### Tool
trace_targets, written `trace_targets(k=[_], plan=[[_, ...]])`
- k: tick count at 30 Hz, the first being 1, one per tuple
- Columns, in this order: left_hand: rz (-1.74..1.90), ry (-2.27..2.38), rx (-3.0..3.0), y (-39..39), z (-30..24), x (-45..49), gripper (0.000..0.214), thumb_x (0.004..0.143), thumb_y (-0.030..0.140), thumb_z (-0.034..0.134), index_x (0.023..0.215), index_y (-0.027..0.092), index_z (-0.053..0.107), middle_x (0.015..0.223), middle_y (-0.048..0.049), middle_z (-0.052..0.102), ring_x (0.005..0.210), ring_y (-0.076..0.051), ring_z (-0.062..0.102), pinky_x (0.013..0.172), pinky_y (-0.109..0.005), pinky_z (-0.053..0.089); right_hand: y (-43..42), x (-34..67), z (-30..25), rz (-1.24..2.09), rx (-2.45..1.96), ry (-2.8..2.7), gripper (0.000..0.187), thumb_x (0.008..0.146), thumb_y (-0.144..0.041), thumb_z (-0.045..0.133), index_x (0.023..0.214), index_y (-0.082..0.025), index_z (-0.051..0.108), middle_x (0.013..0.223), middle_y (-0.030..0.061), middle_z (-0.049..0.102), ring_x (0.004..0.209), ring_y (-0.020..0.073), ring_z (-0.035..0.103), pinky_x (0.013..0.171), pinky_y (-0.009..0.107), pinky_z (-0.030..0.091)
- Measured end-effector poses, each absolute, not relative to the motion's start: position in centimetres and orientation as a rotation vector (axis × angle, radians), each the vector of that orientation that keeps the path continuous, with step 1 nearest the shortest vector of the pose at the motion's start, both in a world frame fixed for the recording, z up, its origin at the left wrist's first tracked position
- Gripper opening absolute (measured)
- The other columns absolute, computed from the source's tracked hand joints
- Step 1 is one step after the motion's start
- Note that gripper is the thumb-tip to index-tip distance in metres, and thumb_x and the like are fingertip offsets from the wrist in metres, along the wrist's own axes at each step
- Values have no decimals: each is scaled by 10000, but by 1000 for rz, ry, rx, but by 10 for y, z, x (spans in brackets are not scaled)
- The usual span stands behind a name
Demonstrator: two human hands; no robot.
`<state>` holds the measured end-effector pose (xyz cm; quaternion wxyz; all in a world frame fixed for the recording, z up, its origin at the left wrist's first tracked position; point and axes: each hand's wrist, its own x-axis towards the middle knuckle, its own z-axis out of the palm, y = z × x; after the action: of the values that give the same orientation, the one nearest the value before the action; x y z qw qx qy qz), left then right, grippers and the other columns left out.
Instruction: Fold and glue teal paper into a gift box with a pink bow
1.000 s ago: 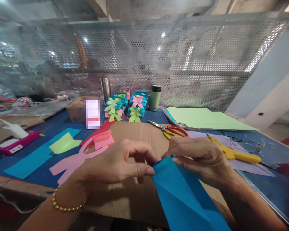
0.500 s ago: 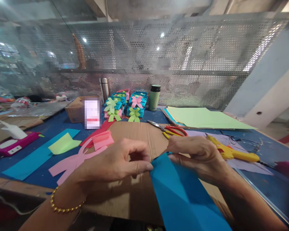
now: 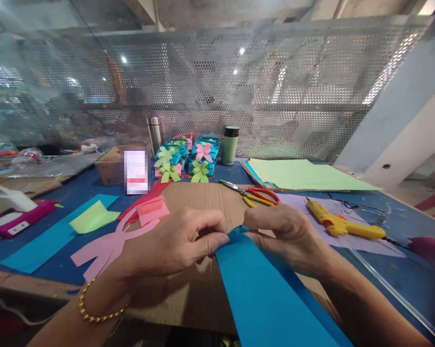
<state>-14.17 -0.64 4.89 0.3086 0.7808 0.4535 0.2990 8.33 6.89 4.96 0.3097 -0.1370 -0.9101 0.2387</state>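
Both hands hold the far end of a long blue paper strip (image 3: 268, 289) above a cardboard sheet (image 3: 181, 294). My left hand (image 3: 184, 241) pinches its upper left corner between thumb and forefinger. My right hand (image 3: 290, 236) grips the upper right side, thumb below and fingers curled over. Between the two hands the strip's end is folded, with a small raised crease. The rest of the strip slopes toward me and runs out of view at the bottom. Left of my left hand lie pink paper cutouts (image 3: 112, 246) and a folded coral paper piece (image 3: 152, 211).
Beyond the hands lie scissors (image 3: 253, 193) with red and yellow handles. A yellow glue gun (image 3: 344, 224) rests on purple paper at right; green sheets (image 3: 304, 174) lie behind. Finished paper baskets with flowers (image 3: 203, 156), a green tumbler (image 3: 230, 147) and a steel flask (image 3: 154, 132) stand at the back.
My left thumb and fingers have closed onto the strip's corner. The strip's surface has turned flatter toward me, and my right hand has shifted slightly left. The whole view has moved a little.
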Motion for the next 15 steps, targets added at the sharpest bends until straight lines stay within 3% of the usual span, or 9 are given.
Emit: trace_targets(k=[8,15], plan=[[717,990,1895,-4,51,-146,272,1018,393,490,926,167,610,772,14,634,672,-100,620,629,-205,467,70,86,59,599,-444,-2367,550,960,-563,520,579,-194,370,559,-58,324,530,80,295,495,237,254],[709,1000,1877,-2,51,-146,315,996,383,529,769,167,558,679,20,593,630,-94,569,601,-199,432,73,88,57,680,-413,-2352,543,958,-552,529,584,-194,363,577,-57,303,546,82,303,498,241,250]])
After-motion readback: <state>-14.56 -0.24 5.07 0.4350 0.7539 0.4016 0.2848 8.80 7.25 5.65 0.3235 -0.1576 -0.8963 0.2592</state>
